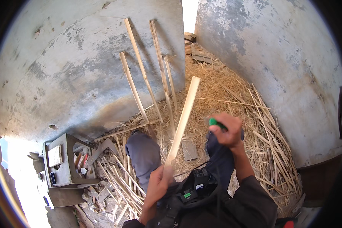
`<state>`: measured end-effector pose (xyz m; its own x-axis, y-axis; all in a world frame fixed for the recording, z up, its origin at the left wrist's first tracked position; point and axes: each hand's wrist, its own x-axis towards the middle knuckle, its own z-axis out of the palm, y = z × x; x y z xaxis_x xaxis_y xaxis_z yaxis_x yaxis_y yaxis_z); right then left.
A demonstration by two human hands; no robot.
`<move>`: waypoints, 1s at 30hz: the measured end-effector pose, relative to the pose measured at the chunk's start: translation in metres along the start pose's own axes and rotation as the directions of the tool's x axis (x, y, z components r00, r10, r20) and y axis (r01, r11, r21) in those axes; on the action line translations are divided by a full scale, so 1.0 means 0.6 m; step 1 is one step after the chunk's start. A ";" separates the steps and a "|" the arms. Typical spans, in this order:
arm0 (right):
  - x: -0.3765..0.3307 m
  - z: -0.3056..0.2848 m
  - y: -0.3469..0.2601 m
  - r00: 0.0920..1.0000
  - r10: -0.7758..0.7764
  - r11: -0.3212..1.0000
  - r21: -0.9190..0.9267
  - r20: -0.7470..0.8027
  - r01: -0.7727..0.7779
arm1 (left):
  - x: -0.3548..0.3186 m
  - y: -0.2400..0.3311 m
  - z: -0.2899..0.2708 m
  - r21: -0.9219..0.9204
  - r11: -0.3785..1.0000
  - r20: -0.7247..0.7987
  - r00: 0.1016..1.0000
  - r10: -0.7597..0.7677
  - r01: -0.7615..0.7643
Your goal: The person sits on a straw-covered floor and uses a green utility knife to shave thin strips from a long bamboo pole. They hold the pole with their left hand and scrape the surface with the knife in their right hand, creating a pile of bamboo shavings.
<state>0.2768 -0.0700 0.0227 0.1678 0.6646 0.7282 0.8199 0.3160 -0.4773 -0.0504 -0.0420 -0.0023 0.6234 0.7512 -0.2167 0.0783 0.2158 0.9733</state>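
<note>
The person sits on the straw-covered floor (pixel 224 87), knees up, holding a long pale bamboo strip (pixel 183 119). The left hand (pixel 159 182) is wrapped around the lower end of the strip, fingers closed on it, and the strip rises slanted, away from the body. The right hand (pixel 226 131), just right of the strip, is clenched around a green-handled tool (pixel 216 123); its blade I cannot see. Behind the strip, more strips (pixel 140 72) lean against the grey wall (pixel 64 68). Left of the strip stands a small wooden stool (pixel 62 161), with cut pieces (pixel 117 186) scattered beside it.
</note>
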 end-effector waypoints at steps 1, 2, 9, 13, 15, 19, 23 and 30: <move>-0.002 0.011 -0.016 0.998 -0.048 0.998 0.042 0.048 0.046 | 0.004 -0.002 0.001 0.022 1.000 -0.023 0.999 0.023 -0.023; -0.006 0.021 -0.030 0.991 -0.098 0.992 0.086 0.090 0.090 | 0.009 -0.003 0.001 0.046 0.998 -0.043 0.998 0.048 -0.046; -0.013 0.051 -0.072 0.977 -0.136 0.989 0.074 0.165 0.125 | 0.017 0.028 0.019 0.123 0.989 -0.092 0.991 0.094 -0.082; -0.010 0.046 -0.077 0.978 -0.128 0.992 0.000 0.166 0.130 | 0.015 0.036 0.029 0.188 0.979 -0.120 0.987 0.108 -0.084; -0.009 0.044 -0.080 0.980 -0.120 0.991 -0.036 0.160 0.127 | 0.016 0.036 0.032 0.205 0.974 -0.132 0.984 0.122 -0.094; -0.011 0.045 -0.076 0.989 -0.108 0.990 -0.077 0.106 0.116 | 0.016 0.034 0.035 0.227 0.971 -0.131 0.986 0.102 -0.070; -0.010 0.047 -0.072 0.990 -0.110 0.989 -0.090 0.087 0.118 | 0.018 0.030 0.037 0.246 0.966 -0.137 0.983 0.120 -0.083; -0.010 0.049 -0.074 0.992 -0.091 0.987 -0.123 0.091 0.102 | 0.016 0.026 0.031 0.246 0.967 -0.131 0.987 0.094 -0.059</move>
<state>0.2232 -0.0679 0.0252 0.0420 0.6921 0.7206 0.8938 0.2963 -0.3366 -0.0285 -0.0428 0.0122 0.5207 0.8434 -0.1325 0.2302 0.0107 0.9731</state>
